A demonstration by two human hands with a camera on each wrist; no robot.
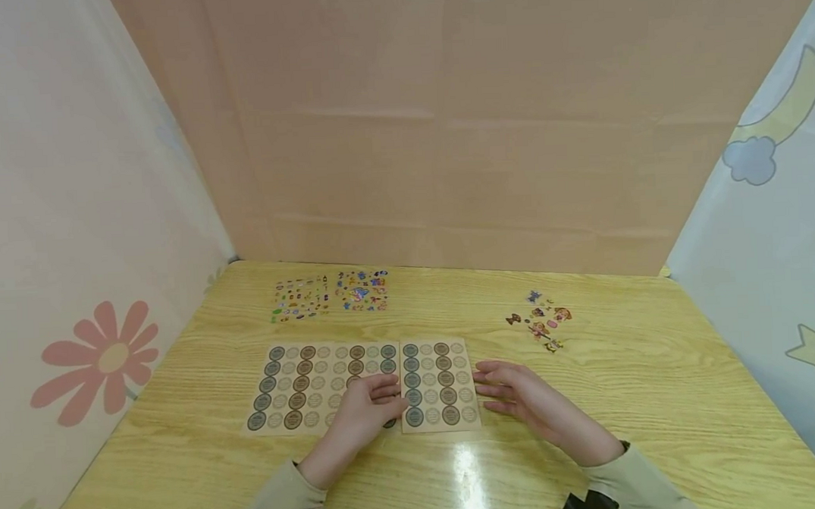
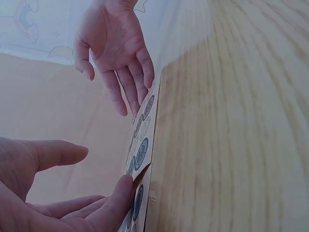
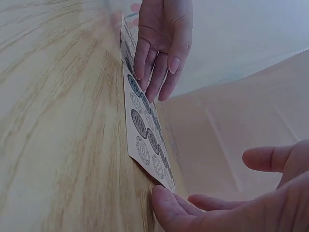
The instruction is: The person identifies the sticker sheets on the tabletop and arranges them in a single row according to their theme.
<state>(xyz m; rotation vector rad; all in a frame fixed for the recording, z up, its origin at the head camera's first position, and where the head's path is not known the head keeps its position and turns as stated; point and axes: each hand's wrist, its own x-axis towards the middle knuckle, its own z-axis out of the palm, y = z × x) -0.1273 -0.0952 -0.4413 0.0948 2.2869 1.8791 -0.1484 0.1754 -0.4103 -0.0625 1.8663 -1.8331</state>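
Tan sheets [image 1: 440, 387] with columns of blue-green, brown and pale circles [image 1: 445, 378], yellow wood-grained table [image 1: 666, 380].

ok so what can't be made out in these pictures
Lettering on the tan sheets: too small in the head view.
Part of those sheets: hidden behind the left hand in the head view.
Small pictures at the right: details too small in the head view.
Sleeves: cut off by the head view's bottom edge.

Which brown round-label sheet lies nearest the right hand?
The rightmost sheet, beside the right hand; the other sheets lie farther left, partly hidden by the left hand.
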